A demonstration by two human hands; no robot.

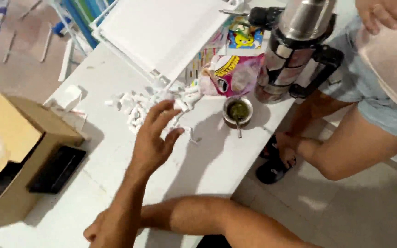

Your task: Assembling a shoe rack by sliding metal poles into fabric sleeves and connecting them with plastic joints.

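My left hand (155, 135) hovers open, fingers spread, just above the white table (116, 160). It is right beside a heap of torn white paper scraps (136, 105) and holds nothing. My right arm comes in from the lower right and crosses under the left forearm. Only a knuckled bit of my right hand (93, 232) shows by the left elbow, and its grip is hidden. A small metal cup (237, 110) of green herb with a metal straw stands a hand's width to the right.
A steel flask (295, 41) with a black handle and a pink snack bag (233, 76) stand at the far edge, by a tilted white panel (161, 27). An open cardboard box (10, 151) and a black flat object (58, 167) lie left. Another person (368, 115) stands right.
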